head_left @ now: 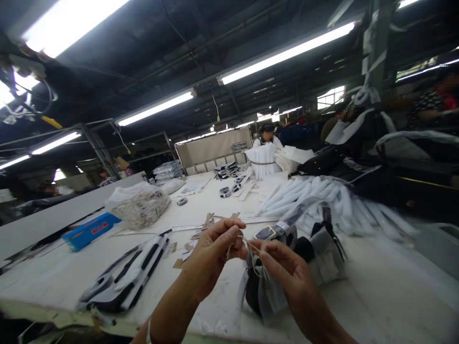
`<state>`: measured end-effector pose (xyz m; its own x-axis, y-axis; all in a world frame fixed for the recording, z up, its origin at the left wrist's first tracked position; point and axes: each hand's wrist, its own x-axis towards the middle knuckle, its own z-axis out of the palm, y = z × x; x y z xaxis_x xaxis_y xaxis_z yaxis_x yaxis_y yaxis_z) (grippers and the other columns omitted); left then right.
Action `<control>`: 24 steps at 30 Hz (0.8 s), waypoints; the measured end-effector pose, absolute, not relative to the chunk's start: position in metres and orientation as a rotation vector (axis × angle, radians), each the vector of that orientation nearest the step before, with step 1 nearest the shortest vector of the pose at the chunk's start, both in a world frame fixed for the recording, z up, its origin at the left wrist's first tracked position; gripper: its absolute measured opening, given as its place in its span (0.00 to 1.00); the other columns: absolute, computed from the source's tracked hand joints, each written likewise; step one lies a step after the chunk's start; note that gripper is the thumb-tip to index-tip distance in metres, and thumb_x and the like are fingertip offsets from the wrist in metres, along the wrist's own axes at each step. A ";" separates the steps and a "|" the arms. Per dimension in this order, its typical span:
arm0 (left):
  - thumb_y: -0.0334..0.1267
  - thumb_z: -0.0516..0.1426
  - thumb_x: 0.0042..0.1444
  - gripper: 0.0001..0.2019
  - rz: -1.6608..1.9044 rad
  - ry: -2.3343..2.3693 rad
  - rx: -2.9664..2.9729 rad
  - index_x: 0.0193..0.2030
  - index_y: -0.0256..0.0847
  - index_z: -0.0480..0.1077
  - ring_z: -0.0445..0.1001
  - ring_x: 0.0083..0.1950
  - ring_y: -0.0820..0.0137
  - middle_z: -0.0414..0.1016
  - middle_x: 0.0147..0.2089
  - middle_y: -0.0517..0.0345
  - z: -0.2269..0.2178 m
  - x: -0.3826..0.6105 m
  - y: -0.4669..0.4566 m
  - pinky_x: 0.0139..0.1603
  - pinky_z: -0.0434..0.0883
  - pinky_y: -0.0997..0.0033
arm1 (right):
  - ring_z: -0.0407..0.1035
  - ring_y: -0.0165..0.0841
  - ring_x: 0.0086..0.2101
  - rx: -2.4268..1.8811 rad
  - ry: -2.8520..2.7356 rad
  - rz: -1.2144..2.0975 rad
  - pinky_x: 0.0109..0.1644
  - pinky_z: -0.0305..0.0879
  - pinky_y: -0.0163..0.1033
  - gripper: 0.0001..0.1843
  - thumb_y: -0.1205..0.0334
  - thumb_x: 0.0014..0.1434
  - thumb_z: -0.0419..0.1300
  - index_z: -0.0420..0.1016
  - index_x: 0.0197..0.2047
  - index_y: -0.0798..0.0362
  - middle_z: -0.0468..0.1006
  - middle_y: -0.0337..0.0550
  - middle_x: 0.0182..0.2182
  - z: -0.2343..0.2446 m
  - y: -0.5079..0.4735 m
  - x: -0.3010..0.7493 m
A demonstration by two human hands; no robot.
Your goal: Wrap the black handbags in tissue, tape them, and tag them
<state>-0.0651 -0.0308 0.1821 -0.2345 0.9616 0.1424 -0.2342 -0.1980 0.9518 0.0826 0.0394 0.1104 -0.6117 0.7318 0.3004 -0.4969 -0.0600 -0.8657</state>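
Note:
A thin pale string [255,260] runs between my two hands, looped and hanging down a little. My left hand [213,248] pinches one part of it between thumb and fingers. Close beside it, my right hand [287,267] grips another part with thumb and forefinger. Below and behind the hands lies a black bag [304,248], partly wrapped in translucent white sheeting. A gold-coloured buckle [266,233] on a grey strap shows just past my right fingers. My right hand hides part of the bag. Whether the string is fastened to it I cannot tell.
Another wrapped black-and-white bundle [129,272] lies at left, near a blue box [91,231] and a clear plastic bag of cords [141,205]. Cardboard scraps [208,222] lie beyond my left hand. White padded tubes [311,196] pile at right. A person [267,136] is across the table.

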 end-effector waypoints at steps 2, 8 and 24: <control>0.44 0.64 0.57 0.12 1.539 1.130 1.050 0.43 0.39 0.77 0.72 0.29 0.76 0.69 0.27 0.62 0.179 -0.066 -0.032 0.33 0.69 0.79 | 0.73 0.41 0.49 -0.279 -1.295 1.834 0.56 0.67 0.42 0.14 0.49 0.60 0.65 0.78 0.40 0.52 0.78 0.48 0.50 0.109 0.042 0.087; 0.47 0.62 0.60 0.16 1.044 1.324 1.317 0.50 0.40 0.77 0.71 0.27 0.75 0.73 0.26 0.59 0.172 -0.069 -0.036 0.31 0.65 0.77 | 0.72 0.33 0.38 -0.383 -1.296 1.839 0.42 0.71 0.36 0.16 0.47 0.60 0.64 0.76 0.39 0.53 0.75 0.48 0.53 0.101 0.055 0.101; 0.41 0.58 0.64 0.11 1.431 0.870 0.977 0.32 0.37 0.71 0.76 0.38 0.70 0.73 0.33 0.57 0.144 -0.045 -0.037 0.49 0.73 0.68 | 0.73 0.33 0.36 -0.381 -1.259 1.903 0.39 0.69 0.36 0.21 0.42 0.61 0.62 0.74 0.45 0.53 0.80 0.45 0.40 0.066 0.053 0.114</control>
<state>-0.0448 -0.0371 0.1438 -0.0148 0.9961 0.0874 -0.3810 -0.0864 0.9205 0.1138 0.0525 0.0664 -0.6307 0.7563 0.1739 -0.4558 -0.1797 -0.8718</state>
